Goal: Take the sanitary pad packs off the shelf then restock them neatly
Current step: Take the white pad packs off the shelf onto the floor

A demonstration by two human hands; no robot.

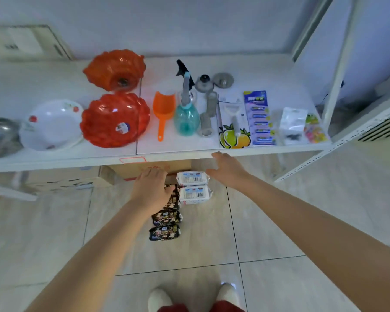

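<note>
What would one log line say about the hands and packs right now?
left hand: over dark packs, grip unclear | right hand: open, beside white packs | all on floor by shelf

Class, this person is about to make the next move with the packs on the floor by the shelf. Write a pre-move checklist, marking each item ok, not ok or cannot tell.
1. Right hand free: ok, open beside the white packs.
2. Left hand grip: cannot tell, it covers the far end of the dark packs.
3. Packs in reach: ok, both rows lie on the floor by the hands.
4. Rows tidy: ok, each colour lines up.
5. Restocking space: cannot tell, the shelf edge hides what lies below it.
</note>
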